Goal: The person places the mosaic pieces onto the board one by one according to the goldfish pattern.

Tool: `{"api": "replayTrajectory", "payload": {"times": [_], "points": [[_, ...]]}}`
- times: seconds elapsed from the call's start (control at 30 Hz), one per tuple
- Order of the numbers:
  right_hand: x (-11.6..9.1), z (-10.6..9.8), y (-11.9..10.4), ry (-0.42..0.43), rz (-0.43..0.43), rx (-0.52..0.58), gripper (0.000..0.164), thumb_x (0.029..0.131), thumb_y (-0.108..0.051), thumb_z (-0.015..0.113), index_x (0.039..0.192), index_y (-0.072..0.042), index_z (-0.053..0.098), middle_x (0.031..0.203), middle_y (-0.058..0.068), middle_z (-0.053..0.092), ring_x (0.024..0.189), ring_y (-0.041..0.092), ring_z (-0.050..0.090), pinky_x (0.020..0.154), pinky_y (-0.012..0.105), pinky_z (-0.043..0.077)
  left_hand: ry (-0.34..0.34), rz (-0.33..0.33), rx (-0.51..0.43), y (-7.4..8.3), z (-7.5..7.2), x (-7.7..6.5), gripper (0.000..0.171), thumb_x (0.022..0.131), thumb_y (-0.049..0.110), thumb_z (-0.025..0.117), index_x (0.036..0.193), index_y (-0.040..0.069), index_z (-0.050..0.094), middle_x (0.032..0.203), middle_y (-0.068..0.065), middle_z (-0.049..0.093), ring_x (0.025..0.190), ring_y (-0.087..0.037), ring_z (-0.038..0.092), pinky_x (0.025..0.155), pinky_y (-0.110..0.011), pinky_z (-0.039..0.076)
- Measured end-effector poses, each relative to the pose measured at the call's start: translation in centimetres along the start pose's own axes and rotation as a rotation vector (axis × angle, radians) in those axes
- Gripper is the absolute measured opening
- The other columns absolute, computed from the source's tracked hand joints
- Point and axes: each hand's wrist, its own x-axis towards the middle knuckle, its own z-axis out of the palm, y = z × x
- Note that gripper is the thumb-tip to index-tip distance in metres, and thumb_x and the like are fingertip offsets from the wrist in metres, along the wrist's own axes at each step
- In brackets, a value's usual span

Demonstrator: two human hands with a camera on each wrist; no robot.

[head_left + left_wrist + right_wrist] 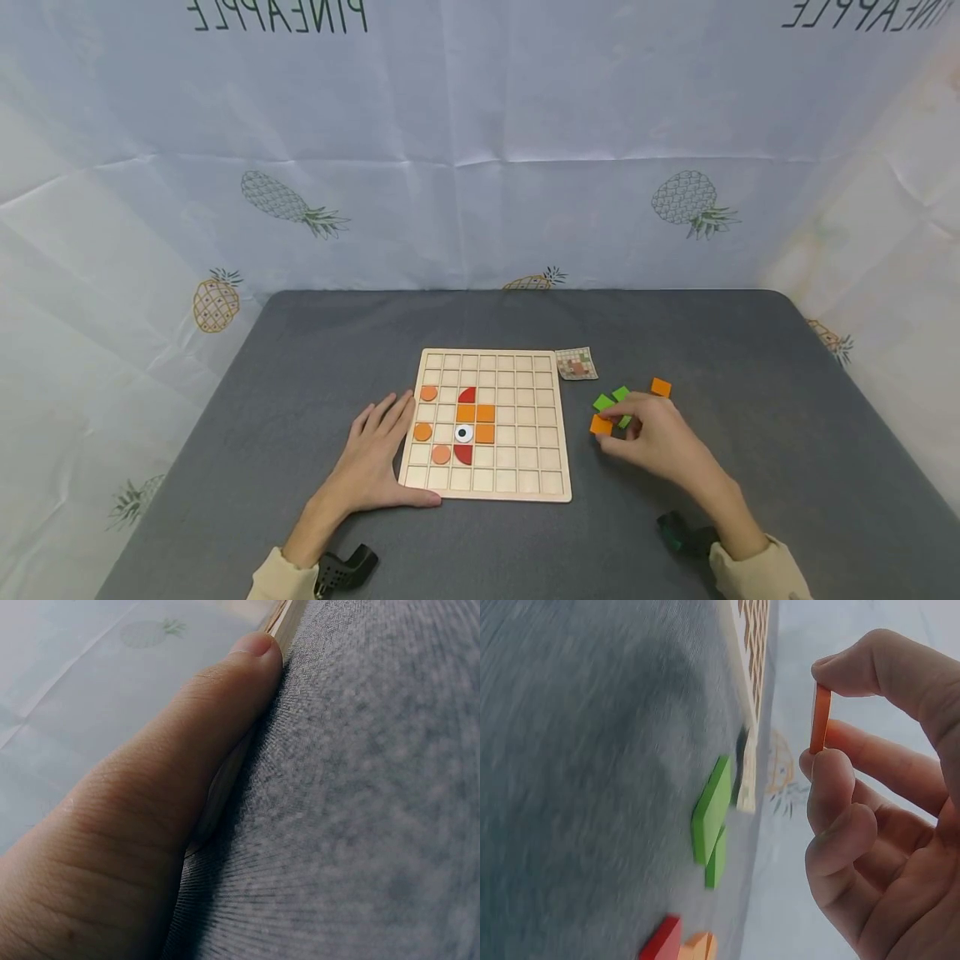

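A wooden grid board (525, 417) lies on the table. My left hand (371, 467) rests along its left side, fingers spread and thumb (247, 656) against the near edge at the corner. To the right of the board, my right hand (660, 437) pinches an orange square tile (601, 425) between thumb and fingers. The right wrist view shows this tile (820, 720) edge-on, raised off the table. Set in the board's left part are orange squares (486, 413), orange discs (423, 432), red quarter-round pieces (463, 454) and a white eye disc (464, 433).
Green tiles (712, 810) lie beside and partly under the right hand. Another orange tile (661, 387) sits beyond it, and a red tile (661, 941) shows in the right wrist view. A small picture card (576, 364) touches the board's far right corner. Pineapple-print cloth (480, 108) hangs behind.
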Motion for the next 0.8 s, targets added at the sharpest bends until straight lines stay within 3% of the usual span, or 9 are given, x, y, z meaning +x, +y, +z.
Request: {"api": "replayTrajectory", "payload": {"times": [0.23,0.47,0.8], "points": [[0.4,0.7,-1.3,-0.052,-0.024,0.033,0.023,0.081,-0.010,0.083,0.103,-0.005,0.081,0.082,-0.002,0.069,0.056,-0.004,0.046,0.050,0.019,0.043,-0.001,-0.002,0.001,0.0,0.0,-0.1,0.141,0.058,0.085,0.076,0.164,0.009,0.023,0.171,-0.010,0.024,0.157,-0.037,0.021,0.122,-0.062,0.017],[0.7,1.7,-2.2,-0.067,-0.064,0.027,0.021,0.081,-0.011,0.083,0.102,-0.007,0.081,0.085,-0.004,0.070,0.056,-0.005,0.045,0.052,0.018,0.043,0.003,-0.005,0.003,0.0,0.0,-0.2,0.141,0.058,0.084,0.076,0.164,0.008,0.023,0.171,-0.011,0.025,0.156,-0.037,0.022,0.122,-0.062,0.017],[1.3,2.9,-3.6,-0.124,-0.060,0.034,0.025,0.081,-0.016,0.083,0.104,-0.007,0.081,0.081,-0.004,0.066,0.054,-0.003,0.043,0.050,0.018,0.040,0.005,-0.005,0.006,0.0,0.1,-0.1,0.141,0.058,0.086,0.075,0.164,0.008,0.023,0.171,-0.011,0.026,0.156,-0.037,0.022,0.123,-0.062,0.017]]}}
